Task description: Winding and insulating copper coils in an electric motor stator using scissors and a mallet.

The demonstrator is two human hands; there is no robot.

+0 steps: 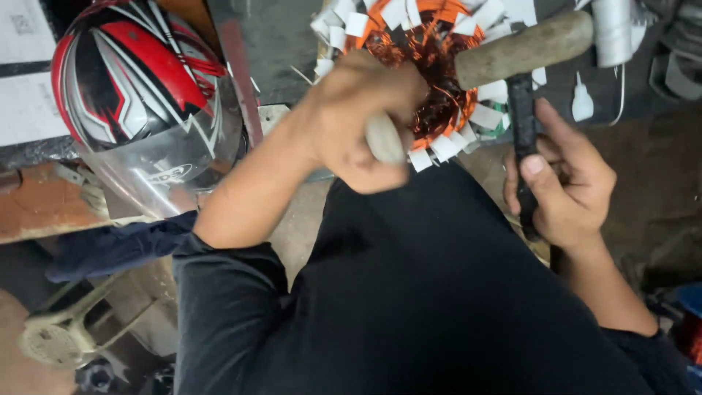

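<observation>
Overhead, hands grip mallet (523, 51) and peg (384, 139) beside copper-filled stator (431, 66).

Left hand (362, 121) motion-blurred, hiding pale tool's lower end; copper-wound stator (431, 73) cut by top edge.

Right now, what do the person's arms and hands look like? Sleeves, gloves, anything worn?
Both hands are bare: no gloves, rings or watch show on the left hand or the right hand. Both forearms are bare too. Black sleeves are pushed up to about the elbows, the same black as the shirt. The left hand is motion-blurred, so fine detail there is unclear.
</observation>
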